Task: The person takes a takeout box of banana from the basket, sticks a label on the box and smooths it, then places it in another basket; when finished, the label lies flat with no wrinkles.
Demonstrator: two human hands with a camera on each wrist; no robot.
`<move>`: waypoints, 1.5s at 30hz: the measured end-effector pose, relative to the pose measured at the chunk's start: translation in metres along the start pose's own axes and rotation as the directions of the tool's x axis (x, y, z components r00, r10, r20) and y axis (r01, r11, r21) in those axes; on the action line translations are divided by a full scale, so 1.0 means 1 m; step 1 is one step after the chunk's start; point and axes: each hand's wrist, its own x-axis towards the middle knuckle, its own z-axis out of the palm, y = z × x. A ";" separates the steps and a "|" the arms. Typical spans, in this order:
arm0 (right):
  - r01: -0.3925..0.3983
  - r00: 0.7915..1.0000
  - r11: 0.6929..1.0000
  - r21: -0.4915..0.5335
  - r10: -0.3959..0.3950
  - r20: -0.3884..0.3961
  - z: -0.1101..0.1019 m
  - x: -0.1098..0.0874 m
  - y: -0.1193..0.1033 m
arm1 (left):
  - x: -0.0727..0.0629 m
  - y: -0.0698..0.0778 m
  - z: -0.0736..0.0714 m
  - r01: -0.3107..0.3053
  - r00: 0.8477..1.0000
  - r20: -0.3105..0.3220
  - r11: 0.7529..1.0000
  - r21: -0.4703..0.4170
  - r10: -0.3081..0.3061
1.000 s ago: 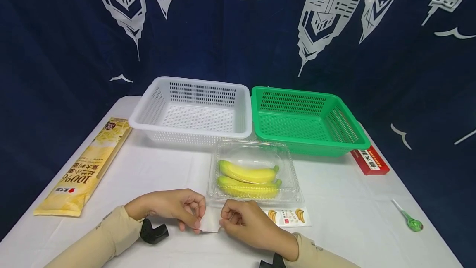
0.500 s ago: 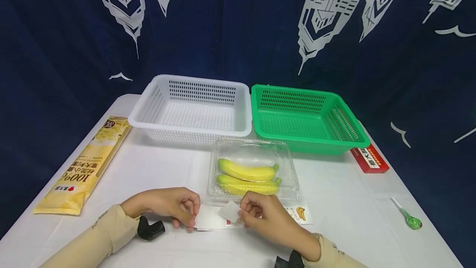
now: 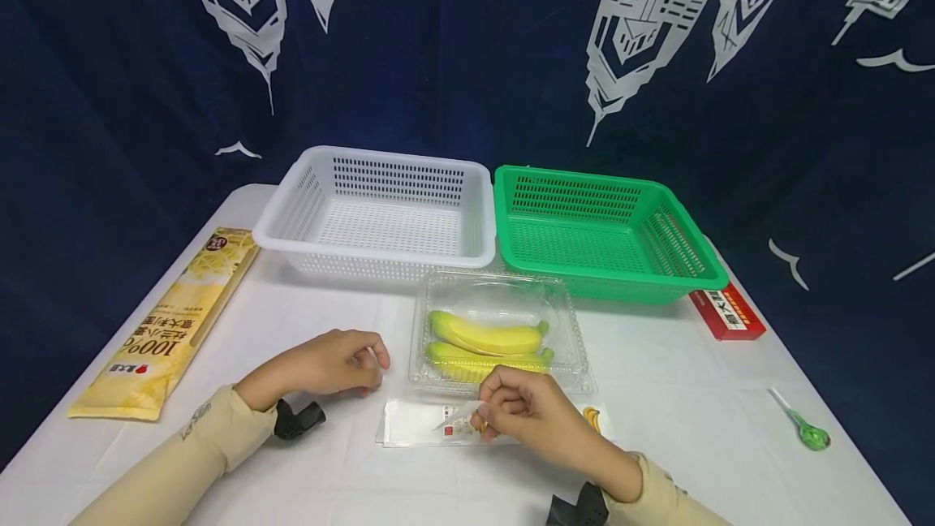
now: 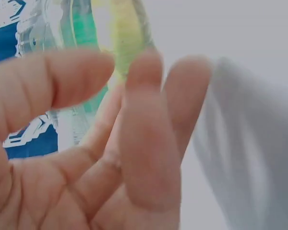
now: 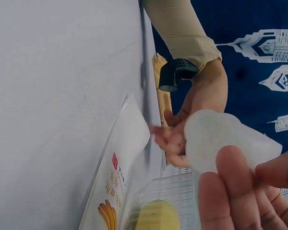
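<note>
Right hand (image 3: 532,414), lower centre: pinches a translucent piece (image 5: 225,139) by its edge, seemingly to hold it off the banana-printed packet (image 3: 411,425). Left hand (image 3: 321,364), lower left: fingers loosely curled, empty. Clear box (image 3: 491,292), bananas (image 3: 488,337) inside: just below centre.

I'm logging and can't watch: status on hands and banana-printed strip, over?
Right hand pinching translucent piece; left hand holding nothing. Banana-printed strip on table, near clear container. Right hand partly hides strip in head view.

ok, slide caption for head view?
Right hand pinches a translucent sheet above a banana-printed strip, near two bananas in a clear clamshell.
</note>
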 end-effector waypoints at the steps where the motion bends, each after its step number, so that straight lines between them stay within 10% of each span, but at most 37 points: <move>1: 0.013 1.000 1.000 0.016 -0.013 0.005 0.000 0.000 0.000 | 0.002 0.000 -0.001 -0.008 0.999 -0.039 1.000 0.023 0.009; 9: 0.112 0.990 0.988 -0.109 -0.121 -0.073 -0.005 0.004 -0.004 | 0.024 0.001 0.004 -0.052 0.932 -0.359 0.999 0.009 0.052; 13: 0.201 0.972 0.971 -0.126 -0.214 -0.098 -0.007 0.008 -0.006 | 0.036 0.002 0.006 -0.080 0.910 -0.413 0.994 -0.075 0.043; 25: 0.267 0.928 0.957 -0.114 -0.288 -0.237 -0.014 0.021 -0.002 | 0.054 0.006 0.010 -0.124 0.958 -0.281 0.963 -0.238 0.054; 45: -0.014 0.954 0.991 -0.131 -0.026 -0.298 -0.036 0.036 -0.025 | 0.070 0.010 0.014 -0.148 0.975 -0.204 0.933 -0.327 0.083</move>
